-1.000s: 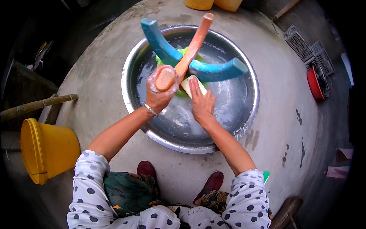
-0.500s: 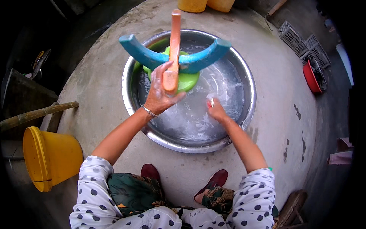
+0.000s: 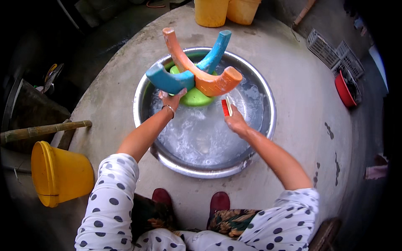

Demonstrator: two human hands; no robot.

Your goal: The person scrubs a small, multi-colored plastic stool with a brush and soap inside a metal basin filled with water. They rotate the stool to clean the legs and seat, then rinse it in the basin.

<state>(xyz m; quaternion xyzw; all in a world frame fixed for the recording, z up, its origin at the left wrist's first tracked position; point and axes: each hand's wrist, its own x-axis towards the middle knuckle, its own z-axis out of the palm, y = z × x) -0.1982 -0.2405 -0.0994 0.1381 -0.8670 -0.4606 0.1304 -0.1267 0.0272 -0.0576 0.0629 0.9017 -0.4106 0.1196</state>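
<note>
Scrubbing seems in hand: the right hand [image 3: 237, 121] grips a red-bristled brush [image 3: 227, 107] just beside the orange-and-blue curved-armed piece [image 3: 202, 76], toward the basin's [image 3: 209, 172] far rim. The left hand's [image 3: 169, 101] fingers touch it, grip unclear; next, bristles should meet its surface.

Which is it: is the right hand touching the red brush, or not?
Touching. The head view shows the right hand closed around the near end of the brush, with no gap between them.
</note>
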